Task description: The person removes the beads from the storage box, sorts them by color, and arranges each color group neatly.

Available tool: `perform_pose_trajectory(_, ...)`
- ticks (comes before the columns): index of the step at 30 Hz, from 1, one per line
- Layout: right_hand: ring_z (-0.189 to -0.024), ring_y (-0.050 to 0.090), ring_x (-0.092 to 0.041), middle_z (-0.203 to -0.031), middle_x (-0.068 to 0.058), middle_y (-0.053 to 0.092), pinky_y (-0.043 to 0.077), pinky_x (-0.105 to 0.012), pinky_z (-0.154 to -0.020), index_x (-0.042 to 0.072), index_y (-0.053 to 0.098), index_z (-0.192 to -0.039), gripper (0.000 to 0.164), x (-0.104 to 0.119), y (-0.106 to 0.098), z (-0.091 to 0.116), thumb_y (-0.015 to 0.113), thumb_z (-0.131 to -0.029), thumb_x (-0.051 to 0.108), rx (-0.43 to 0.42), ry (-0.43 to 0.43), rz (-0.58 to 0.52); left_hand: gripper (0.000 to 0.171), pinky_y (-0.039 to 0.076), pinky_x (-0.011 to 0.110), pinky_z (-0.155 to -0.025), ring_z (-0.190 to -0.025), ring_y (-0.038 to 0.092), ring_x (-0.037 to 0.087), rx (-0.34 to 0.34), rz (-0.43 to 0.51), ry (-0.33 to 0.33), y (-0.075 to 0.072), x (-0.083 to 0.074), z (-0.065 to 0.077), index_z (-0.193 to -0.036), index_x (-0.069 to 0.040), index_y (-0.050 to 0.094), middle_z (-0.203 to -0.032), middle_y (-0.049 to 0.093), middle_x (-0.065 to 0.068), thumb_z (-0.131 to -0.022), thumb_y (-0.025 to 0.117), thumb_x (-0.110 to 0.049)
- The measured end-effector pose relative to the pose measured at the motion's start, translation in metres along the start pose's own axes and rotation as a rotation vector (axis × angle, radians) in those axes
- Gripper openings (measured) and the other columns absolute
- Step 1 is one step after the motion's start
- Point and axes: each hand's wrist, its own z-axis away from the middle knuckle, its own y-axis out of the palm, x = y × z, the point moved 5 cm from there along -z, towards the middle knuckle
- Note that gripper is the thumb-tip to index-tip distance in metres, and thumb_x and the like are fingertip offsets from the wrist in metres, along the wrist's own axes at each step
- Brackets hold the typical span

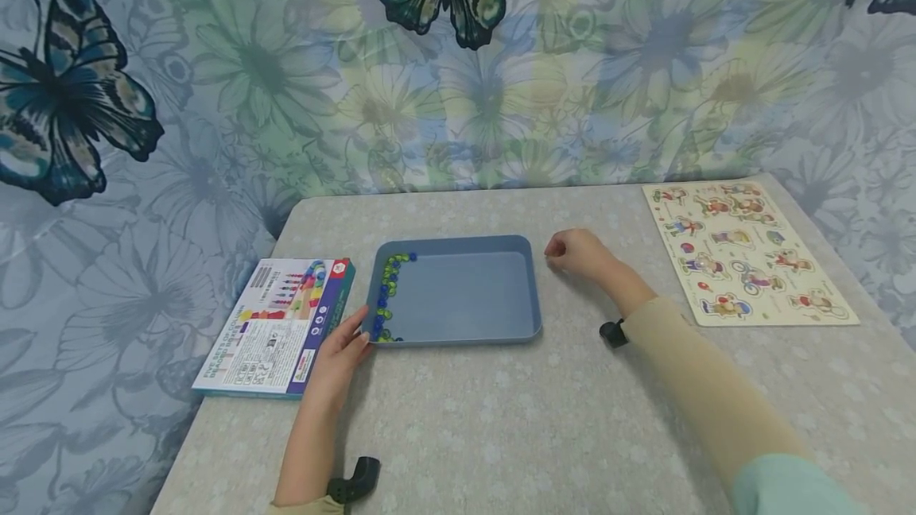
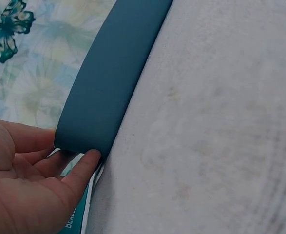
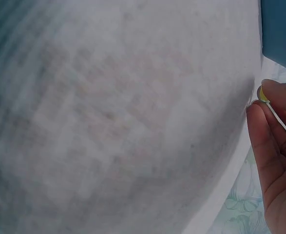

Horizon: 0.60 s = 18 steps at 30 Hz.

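A shallow blue-grey tray (image 1: 465, 292) lies on the table, with a row of small green, yellow and blue marbles (image 1: 386, 284) along its left side. My left hand (image 1: 342, 352) holds the tray at its near left corner; in the left wrist view the thumb (image 2: 86, 168) presses the corner and the fingers reach behind it. To the right of the tray, my right hand (image 1: 583, 254) is just above the table. Between its thumb and finger it pinches a small glassy yellow marble (image 3: 264, 95), partly hidden by the fingertips and seen only in the right wrist view.
A boxed set (image 1: 272, 328) with a white and purple printed face lies left of the tray, close to my left hand. A cream board (image 1: 744, 253) with cartoon figures lies at the right. Behind the table hangs a flowered butterfly cloth (image 1: 494, 118).
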Motion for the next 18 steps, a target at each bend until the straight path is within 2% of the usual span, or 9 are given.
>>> perform_pose_trajectory(18,-0.081,0.060,-0.021,-0.087,-0.008,0.065,0.049,-0.037,-0.074,0.002,0.066,-0.097,0.016,0.0014,0.0047,-0.0020,0.068,-0.083,0.010,-0.009,0.003,0.019,0.047,0.035,0.029,-0.102,-0.137,0.027,0.017,-0.008,-0.008,0.005,-0.0001,0.0025,-0.0013,-0.146,-0.016,0.032,-0.153,0.022,0.001,-0.100,0.039,-0.010)
